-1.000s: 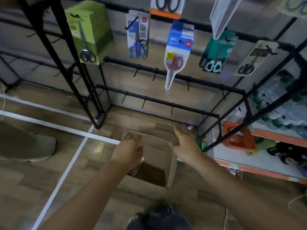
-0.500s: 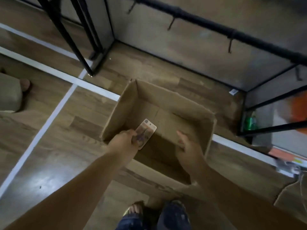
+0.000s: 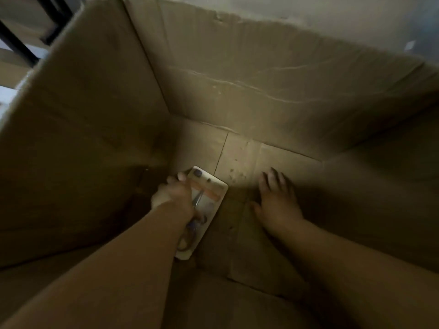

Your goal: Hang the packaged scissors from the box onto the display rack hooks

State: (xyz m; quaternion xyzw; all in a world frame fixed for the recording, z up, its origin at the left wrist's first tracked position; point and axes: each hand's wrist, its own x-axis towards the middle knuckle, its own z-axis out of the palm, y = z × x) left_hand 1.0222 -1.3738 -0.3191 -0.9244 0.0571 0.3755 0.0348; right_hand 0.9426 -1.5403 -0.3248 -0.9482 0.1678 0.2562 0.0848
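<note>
My left hand is deep in the cardboard box, fingers and thumb curled round a packaged pair of scissors. The pack is a pale card with an orange band across its upper part; blue-handled scissors show through the blister near my wrist. It lies slanted low in the box, its top corner pointing away from me, its lower end hidden behind my forearm. I cannot tell whether it touches the box floor.

My right hand holds nothing: the fingers are spread and nearly straight, palm down over the bottom flaps. It sits in heavy shadow, so whether it presses on the cardboard is unclear. The two hands are apart, with a strip of bare box floor between them.

The tall brown walls rise on all sides and block nearly everything outside. The far wall is creased and its top edge ragged. Past the upper left rim, black bars of the display rack show.
</note>
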